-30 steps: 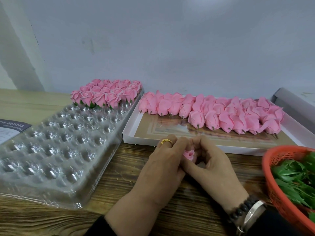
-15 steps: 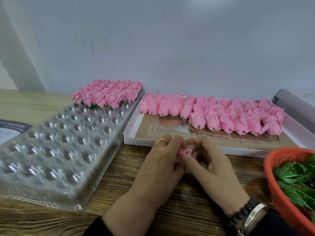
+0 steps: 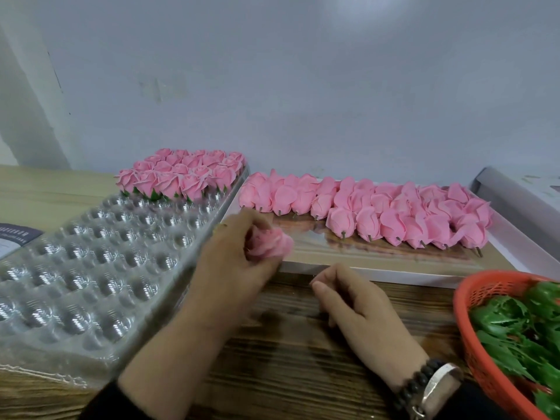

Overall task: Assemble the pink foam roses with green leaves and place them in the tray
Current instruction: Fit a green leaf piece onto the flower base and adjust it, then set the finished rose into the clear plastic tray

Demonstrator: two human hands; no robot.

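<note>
Head view showed the left hand (image 3: 239, 253) curled round a single pink foam rose (image 3: 271, 244), holding it above the near edge of the white box (image 3: 357, 269) and just beside the right rim of the clear plastic tray (image 3: 91, 268). The rose and fingers were blurred, so any leaf under the bloom could not be made out. The right hand (image 3: 360, 301) rested on the wooden desk (image 3: 288, 353) with fingers loosely curled and nothing in them, apart from the left hand. A beaded bracelet and a metal bangle (image 3: 436, 386) sat on the right wrist.

The tray's far end held finished roses (image 3: 181, 174) with green showing beneath them; its nearer cups held nothing. In the white box lay rows of loose rose heads (image 3: 378, 210), short stems pointing toward the person. At the right edge, a red basket (image 3: 472, 344) held green leaves (image 3: 515, 331). A printed sheet (image 3: 15, 237) lay at the left, partly under the tray.
</note>
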